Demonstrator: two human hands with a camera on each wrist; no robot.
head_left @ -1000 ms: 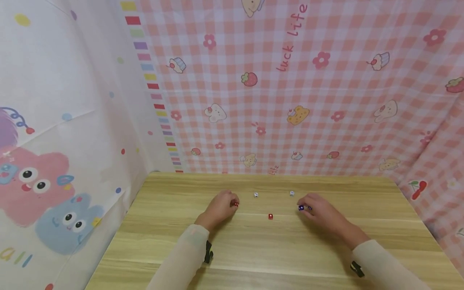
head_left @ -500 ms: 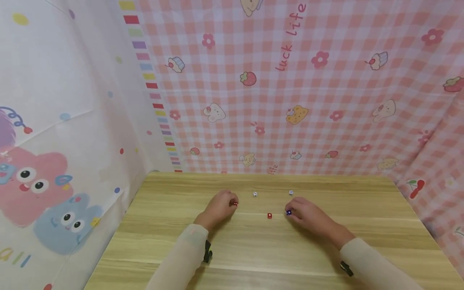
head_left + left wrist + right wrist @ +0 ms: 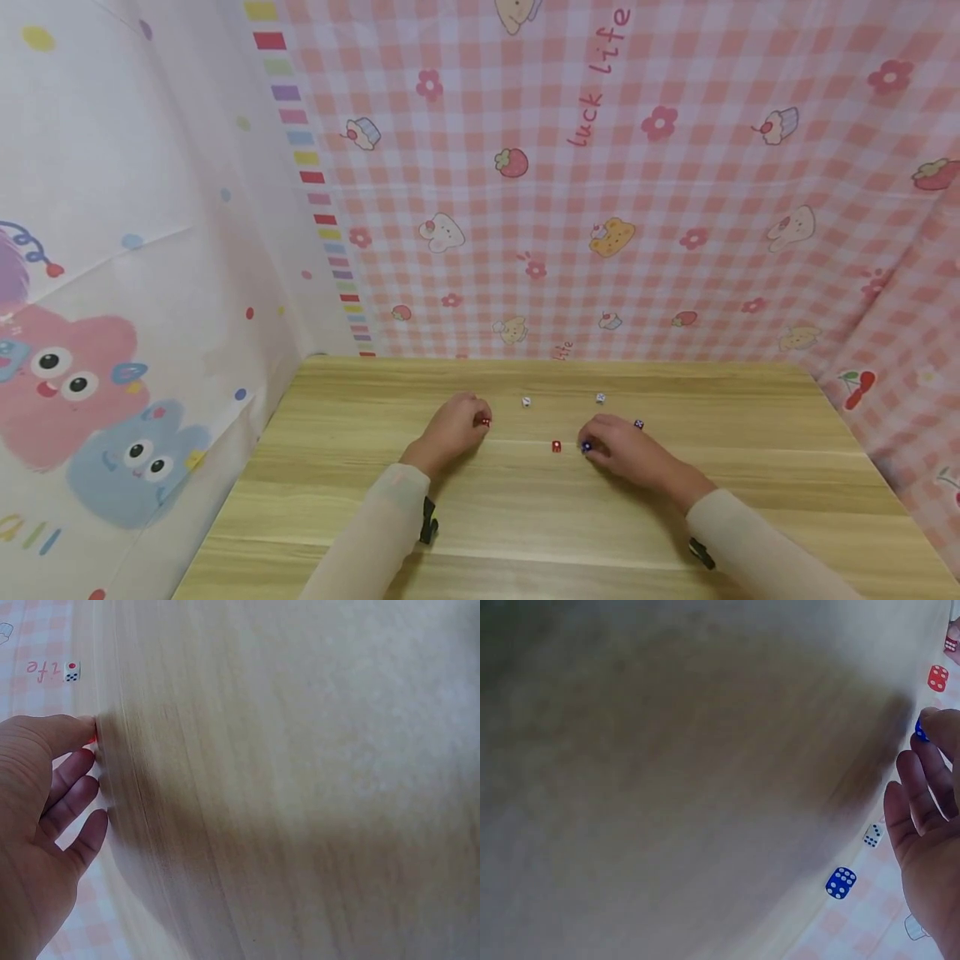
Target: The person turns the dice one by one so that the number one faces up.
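Observation:
Between thumb and fingertips my left hand [image 3: 454, 423] pinches a red die [image 3: 486, 422] at the tabletop; in the left wrist view only a sliver of red shows under the thumb. My right hand [image 3: 632, 448] pinches a blue die [image 3: 587, 447] low over the wood, partly covered by the fingers. Just left of it lies a second red die [image 3: 557, 447], a small gap away. Another blue die [image 3: 639, 424] lies behind the right hand, and the right wrist view shows that blue die [image 3: 841, 883] with several white pips.
Two white dice lie farther back: a left white die [image 3: 527, 402] and a right white die [image 3: 600, 398]. The wooden table [image 3: 495, 542] ends at a pink checked cloth [image 3: 480, 275] behind. A white printed cloth [image 3: 187, 275] hangs on the left.
My right hand has moved left and slightly nearer with its blue die, coming close to the loose red die. The other blue die now shows uncovered behind it. My left hand stays put.

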